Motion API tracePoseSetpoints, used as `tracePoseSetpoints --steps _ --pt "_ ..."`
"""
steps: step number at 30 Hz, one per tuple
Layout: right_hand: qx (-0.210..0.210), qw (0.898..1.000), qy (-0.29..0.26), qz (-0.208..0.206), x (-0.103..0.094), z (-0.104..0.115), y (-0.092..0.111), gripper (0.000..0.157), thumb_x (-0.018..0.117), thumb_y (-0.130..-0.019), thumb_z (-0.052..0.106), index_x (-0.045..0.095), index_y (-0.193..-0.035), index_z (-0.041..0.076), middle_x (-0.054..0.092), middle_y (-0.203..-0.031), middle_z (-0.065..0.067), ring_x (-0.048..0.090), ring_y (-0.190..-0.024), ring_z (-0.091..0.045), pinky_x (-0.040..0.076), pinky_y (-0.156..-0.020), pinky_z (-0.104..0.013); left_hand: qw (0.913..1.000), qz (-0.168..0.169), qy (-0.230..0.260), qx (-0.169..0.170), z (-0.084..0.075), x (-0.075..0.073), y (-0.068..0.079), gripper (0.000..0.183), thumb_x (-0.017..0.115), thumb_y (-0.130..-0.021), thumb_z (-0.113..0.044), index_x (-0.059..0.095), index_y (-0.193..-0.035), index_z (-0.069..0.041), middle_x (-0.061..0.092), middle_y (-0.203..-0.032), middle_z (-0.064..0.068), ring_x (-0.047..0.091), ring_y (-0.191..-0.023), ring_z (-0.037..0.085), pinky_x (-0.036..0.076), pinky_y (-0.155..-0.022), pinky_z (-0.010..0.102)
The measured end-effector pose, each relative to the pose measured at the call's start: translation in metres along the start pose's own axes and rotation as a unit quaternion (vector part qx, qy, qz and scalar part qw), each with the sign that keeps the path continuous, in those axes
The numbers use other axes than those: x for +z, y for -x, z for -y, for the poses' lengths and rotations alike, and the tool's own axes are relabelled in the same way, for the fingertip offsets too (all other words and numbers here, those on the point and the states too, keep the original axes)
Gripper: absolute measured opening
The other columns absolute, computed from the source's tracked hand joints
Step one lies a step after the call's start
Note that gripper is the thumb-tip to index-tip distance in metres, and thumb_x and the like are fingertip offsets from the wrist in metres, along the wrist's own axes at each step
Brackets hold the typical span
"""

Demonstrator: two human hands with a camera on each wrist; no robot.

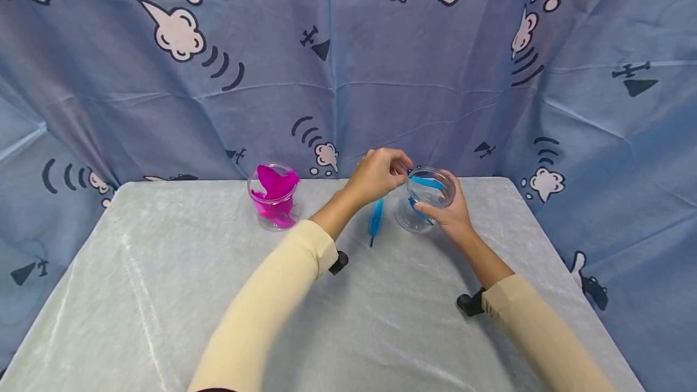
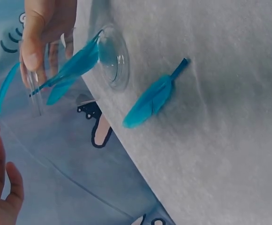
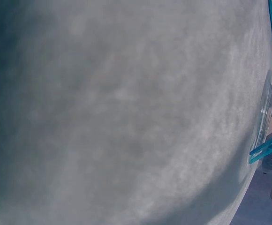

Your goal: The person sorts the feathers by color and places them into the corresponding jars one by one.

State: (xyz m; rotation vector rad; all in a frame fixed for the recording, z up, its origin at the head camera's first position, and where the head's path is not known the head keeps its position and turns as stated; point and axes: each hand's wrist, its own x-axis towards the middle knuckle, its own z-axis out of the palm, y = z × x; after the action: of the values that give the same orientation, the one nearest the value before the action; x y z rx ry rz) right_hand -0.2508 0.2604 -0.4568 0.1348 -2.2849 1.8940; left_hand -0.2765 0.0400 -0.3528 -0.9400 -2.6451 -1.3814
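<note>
My left hand (image 1: 378, 174) pinches a thin blue feather (image 2: 5, 89) between thumb and fingertips, just over the mouth of a clear jar (image 1: 408, 222). My right hand (image 1: 454, 213) grips this jar near its rim, thumb on the near side and fingers round the far side. Inside the jar lies blue feather material (image 2: 75, 63), seen through the wall; whether it is one feather or more, I cannot tell. On the table, left of the jar and below my left hand, another blue feather (image 1: 376, 221) lies flat.
A second clear jar (image 1: 252, 187) stands at the back left of the table, holding bright pink feathers (image 1: 276, 183). The grey cloth-covered table (image 1: 163, 271) ends at a blue printed curtain (image 1: 272, 65) behind both jars.
</note>
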Motion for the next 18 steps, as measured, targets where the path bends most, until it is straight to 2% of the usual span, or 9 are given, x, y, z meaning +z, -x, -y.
tracePoseSetpoints --steps 10,14,18 --pt "-0.008 1.000 -0.017 0.006 0.000 -0.004 -0.001 0.094 0.075 -0.082 -0.010 0.016 -0.154 0.004 0.025 -0.159 -0.016 0.021 -0.147 -0.035 0.020 -0.118 -0.053 0.9994 0.013 -0.030 0.005 0.001 0.012 -0.003 0.015 0.071 -0.091 -0.009 0.073 -0.105 -0.012 0.072 -0.087 -0.004 0.064 -0.075 0.004 0.050 -0.067 0.021" --pt "-0.004 1.000 -0.028 0.013 0.001 0.005 0.001 0.094 0.073 -0.082 -0.011 0.015 -0.154 0.002 0.023 -0.159 -0.016 0.020 -0.147 -0.037 0.024 -0.116 -0.054 0.9990 0.021 -0.038 0.002 -0.002 0.016 -0.003 0.015 0.071 -0.092 -0.009 0.073 -0.106 -0.012 0.072 -0.087 -0.003 0.064 -0.076 0.006 0.050 -0.067 0.021" --pt "-0.001 1.000 -0.024 0.016 0.003 0.019 0.006 0.091 0.073 -0.082 -0.010 0.015 -0.152 -0.003 0.023 -0.158 -0.021 0.019 -0.146 -0.040 0.016 -0.117 -0.058 0.9991 0.033 -0.027 0.003 -0.003 0.021 -0.003 0.015 0.070 -0.092 -0.008 0.073 -0.106 -0.011 0.072 -0.087 -0.002 0.064 -0.076 0.006 0.050 -0.066 0.020"
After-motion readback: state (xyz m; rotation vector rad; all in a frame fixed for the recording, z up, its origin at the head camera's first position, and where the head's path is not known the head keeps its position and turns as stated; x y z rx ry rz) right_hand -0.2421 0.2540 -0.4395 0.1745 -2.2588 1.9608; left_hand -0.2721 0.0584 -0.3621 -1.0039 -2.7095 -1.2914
